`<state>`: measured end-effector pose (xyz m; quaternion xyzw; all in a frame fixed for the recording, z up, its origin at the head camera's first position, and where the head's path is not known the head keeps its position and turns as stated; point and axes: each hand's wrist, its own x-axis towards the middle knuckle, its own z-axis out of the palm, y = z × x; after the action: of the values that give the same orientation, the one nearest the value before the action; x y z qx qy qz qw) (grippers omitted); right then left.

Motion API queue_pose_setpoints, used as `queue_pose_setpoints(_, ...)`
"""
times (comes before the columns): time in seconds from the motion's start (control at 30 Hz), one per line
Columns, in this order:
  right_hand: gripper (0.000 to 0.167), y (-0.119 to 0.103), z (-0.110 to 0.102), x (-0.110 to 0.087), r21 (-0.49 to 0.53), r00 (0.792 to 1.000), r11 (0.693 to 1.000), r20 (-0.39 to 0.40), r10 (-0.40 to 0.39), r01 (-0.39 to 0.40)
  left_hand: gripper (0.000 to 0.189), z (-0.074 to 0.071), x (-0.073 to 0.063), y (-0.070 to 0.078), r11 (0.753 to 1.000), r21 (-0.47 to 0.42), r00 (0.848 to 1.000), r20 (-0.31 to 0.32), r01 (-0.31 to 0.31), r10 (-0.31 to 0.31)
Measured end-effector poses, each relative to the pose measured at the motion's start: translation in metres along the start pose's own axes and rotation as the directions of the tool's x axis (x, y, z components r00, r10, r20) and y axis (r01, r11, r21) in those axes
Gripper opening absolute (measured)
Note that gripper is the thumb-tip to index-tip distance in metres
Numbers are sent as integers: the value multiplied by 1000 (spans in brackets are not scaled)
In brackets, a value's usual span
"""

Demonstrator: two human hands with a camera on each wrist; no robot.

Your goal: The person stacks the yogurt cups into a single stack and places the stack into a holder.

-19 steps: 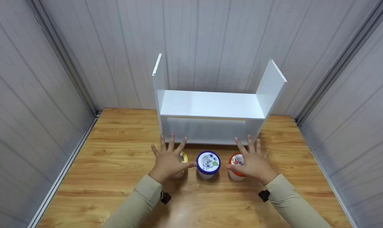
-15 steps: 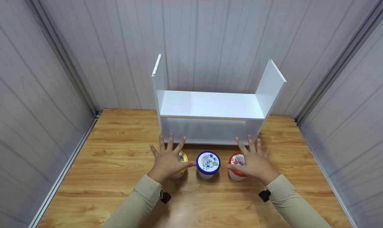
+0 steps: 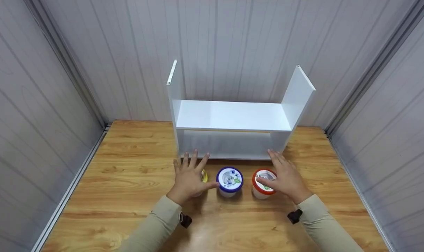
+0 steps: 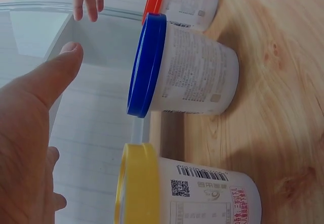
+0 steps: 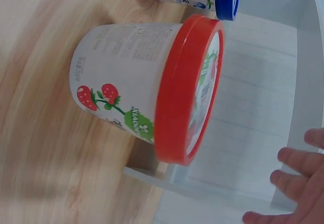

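Observation:
Three white tubs stand upright in a row on the table: one with a yellow lid [image 4: 139, 188], one with a blue lid [image 3: 229, 179], one with a red lid [image 3: 261, 193]. In the head view my left hand [image 3: 187, 180] is spread above the yellow-lidded tub and hides most of it; its thumb points at the blue lid. The left wrist view shows a gap between that hand and the tubs. My right hand [image 3: 287, 180] hovers over the right side of the red-lidded tub, fingers extended, thumb over the lid. Neither hand holds anything.
Behind the tubs stands a white shelf unit [image 3: 233, 115] with two upright side panels and a middle board. The wood-grain table [image 3: 135, 168] is walled by pale panels [image 3: 233, 45] at the back and on both sides.
My right hand's fingers have drawn closer together and it has shifted slightly right, baring more of the red lid. My left hand has moved slightly right. The tubs stay put.

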<state>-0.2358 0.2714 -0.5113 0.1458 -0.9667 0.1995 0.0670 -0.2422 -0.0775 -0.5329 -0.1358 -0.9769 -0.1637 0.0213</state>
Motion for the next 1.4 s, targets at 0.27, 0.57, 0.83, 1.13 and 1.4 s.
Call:
queue_pose_setpoints(0.27, 106, 10, 6, -5, 68, 996, 998, -86, -11, 17, 114, 4, 1, -1, 999, -10, 998, -37, -45, 44)
queue_pose_setpoints(0.57, 100, 20, 17, -8, 97, 987, 994, -153, -39, 54, 115, 10, 3, -13, 996, -35, 994, -86, -78, 74)
queue_pose_setpoints(0.83, 96, 24, 24, -11, 165, 989, 986, -149, 1, 24, 116, 11, 1, -28, 993, -82, 990, -116, -84, 74)
queue_pose_setpoints(1.13, 95, 32, 37, -14, 245, 994, 970, -104, 22, 4, 118, 15, -7, -44, 977, -210, 991, -132, -30, 2)
queue_pose_setpoints(1.4, 95, 37, 47, -20, 303, 995, 953, -97, 32, -1, 121, 20, -17, -57, 952, -304, 991, -136, -32, -10)
